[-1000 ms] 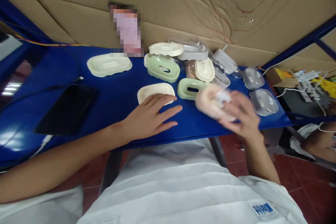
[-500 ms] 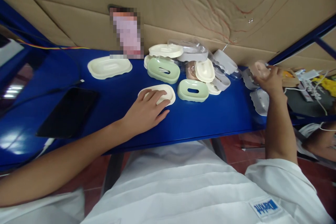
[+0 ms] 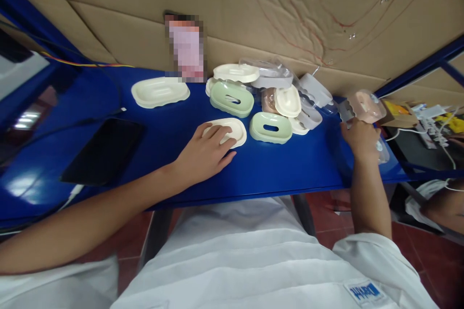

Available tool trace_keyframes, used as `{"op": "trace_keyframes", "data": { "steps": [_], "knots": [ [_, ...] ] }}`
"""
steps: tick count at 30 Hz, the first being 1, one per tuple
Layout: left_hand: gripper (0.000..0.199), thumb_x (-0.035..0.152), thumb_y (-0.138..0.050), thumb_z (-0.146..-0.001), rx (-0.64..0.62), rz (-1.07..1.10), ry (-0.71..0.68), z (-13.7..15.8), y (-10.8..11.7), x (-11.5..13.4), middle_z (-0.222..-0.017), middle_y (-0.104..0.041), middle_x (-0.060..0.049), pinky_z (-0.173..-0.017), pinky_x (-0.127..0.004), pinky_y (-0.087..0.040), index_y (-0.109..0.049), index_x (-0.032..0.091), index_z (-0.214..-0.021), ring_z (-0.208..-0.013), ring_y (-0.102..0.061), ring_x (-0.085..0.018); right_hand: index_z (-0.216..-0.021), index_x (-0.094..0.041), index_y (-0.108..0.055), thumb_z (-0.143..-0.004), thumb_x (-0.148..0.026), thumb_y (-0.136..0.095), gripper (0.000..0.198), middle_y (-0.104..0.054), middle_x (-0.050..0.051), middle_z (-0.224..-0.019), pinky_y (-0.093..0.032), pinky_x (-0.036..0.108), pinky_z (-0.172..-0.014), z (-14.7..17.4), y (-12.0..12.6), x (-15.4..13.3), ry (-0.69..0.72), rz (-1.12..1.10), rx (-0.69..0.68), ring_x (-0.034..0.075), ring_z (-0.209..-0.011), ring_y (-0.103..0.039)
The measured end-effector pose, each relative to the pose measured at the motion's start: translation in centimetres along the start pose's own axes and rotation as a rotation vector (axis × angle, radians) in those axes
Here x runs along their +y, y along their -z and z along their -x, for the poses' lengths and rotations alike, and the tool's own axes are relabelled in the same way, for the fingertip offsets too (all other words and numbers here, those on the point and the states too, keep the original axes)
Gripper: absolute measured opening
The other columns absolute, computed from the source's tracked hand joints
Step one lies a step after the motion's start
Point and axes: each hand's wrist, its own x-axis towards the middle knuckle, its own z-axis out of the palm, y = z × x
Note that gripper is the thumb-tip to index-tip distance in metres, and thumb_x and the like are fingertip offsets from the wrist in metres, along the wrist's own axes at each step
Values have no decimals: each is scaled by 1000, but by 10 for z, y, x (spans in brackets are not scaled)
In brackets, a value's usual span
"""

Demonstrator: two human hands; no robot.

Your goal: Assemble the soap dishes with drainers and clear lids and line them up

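Observation:
My left hand [image 3: 206,152] lies spread over a cream soap dish [image 3: 237,130], its fingertips resting on the dish and the thumb apart. To the right of that dish stands a green soap dish [image 3: 271,128] with an oval slot. At the table's right end, my right hand [image 3: 362,139] is just in front of a pink soap dish [image 3: 366,106] under clear plastic; thumb and outer finger are apart, while the other fingertips are partly hidden. A clear-covered dish [image 3: 383,152] shows partly behind this hand.
Behind lies a pile with another green dish [image 3: 232,99], a cream dish [image 3: 235,72] and a grey dish [image 3: 273,77]. A cream tray [image 3: 159,91] and a dark tablet [image 3: 103,152] are on the left. Cardboard [image 3: 232,5] lines the back; a person's arm [image 3: 444,205] shows at right.
My right hand has come off the pink dish, moving down and towards me. My left hand stays on the cream dish. The whole view has shifted slightly.

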Motion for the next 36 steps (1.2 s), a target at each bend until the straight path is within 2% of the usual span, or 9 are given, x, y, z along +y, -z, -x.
{"op": "trace_keyframes", "data": {
  "steps": [6,11,15,19,25,28,32,34,36],
  "knots": [
    [27,29,-58,-107,-38,15,18,-1,0,-1,-131,-73,-18,-111,-60,-51,-77,16,-120,-121,-69,-36,-139,-6,-69,-111,-46,-47,54,-69,37,-132,-44,53,-95,-23,3,-7,90,-17,-64,40,-119,-67],
    [28,20,-58,-105,-74,3,16,0,-1,-3,-123,-76,-16,-106,-56,-53,-76,16,-125,-116,-70,-35,-162,-10,-49,-112,-38,-50,58,-61,32,-152,-42,46,-100,-40,4,-26,264,-48,-76,32,-128,-62],
    [26,19,-56,-107,-107,59,-40,0,-4,-3,-119,-78,-13,-103,-50,-55,-76,16,-123,-117,-70,-33,-151,-6,-57,-112,-40,-51,53,-64,32,-143,-40,46,-103,-44,1,-39,301,-41,-43,32,-126,-60],
    [25,23,-59,-109,-141,157,-137,2,-4,3,-128,-76,-12,-109,-48,-53,-74,18,-128,-123,-67,-31,-135,-8,-64,-109,-45,-56,45,-64,30,-138,-39,47,-106,-36,-3,-38,299,-32,-21,35,-126,-58],
    [26,25,-67,-107,-153,336,-330,5,-3,14,-126,-77,-8,-113,-42,-49,-72,20,-131,-125,-67,-27,-128,-13,-62,-105,-38,-61,34,-63,24,-132,-44,41,-101,-28,-1,-31,333,-46,-97,31,-117,-60],
    [21,21,-66,-106,-147,367,-386,4,-4,19,-124,-78,-7,-113,-40,-47,-74,20,-125,-122,-69,-24,-123,-17,-64,-98,-28,-66,27,-61,20,-131,-46,42,-101,-14,2,-28,354,-40,-158,31,-116,-61],
    [18,17,-66,-104,-127,310,-383,3,-2,19,-124,-77,-7,-109,-39,-48,-75,20,-120,-124,-69,-25,-122,-20,-64,-97,-26,-63,26,-60,20,-134,-52,48,-97,32,5,-19,365,-21,-188,37,-122,-63],
    [17,17,-67,-103,-137,262,-343,3,0,16,-123,-77,-8,-107,-38,-49,-75,19,-117,-123,-69,-25,-124,-20,-64,-100,-30,-59,27,-61,21,-134,-55,52,-95,60,6,-16,364,-14,-169,41,-121,-65],
    [14,19,-67,-102,-147,211,-285,3,3,11,-119,-76,-10,-103,-38,-51,-75,19,-114,-118,-69,-26,-128,-20,-64,-104,-36,-56,29,-65,20,-133,-56,57,-96,83,8,-16,396,-38,-77,42,-118,-68]
  ]
}}
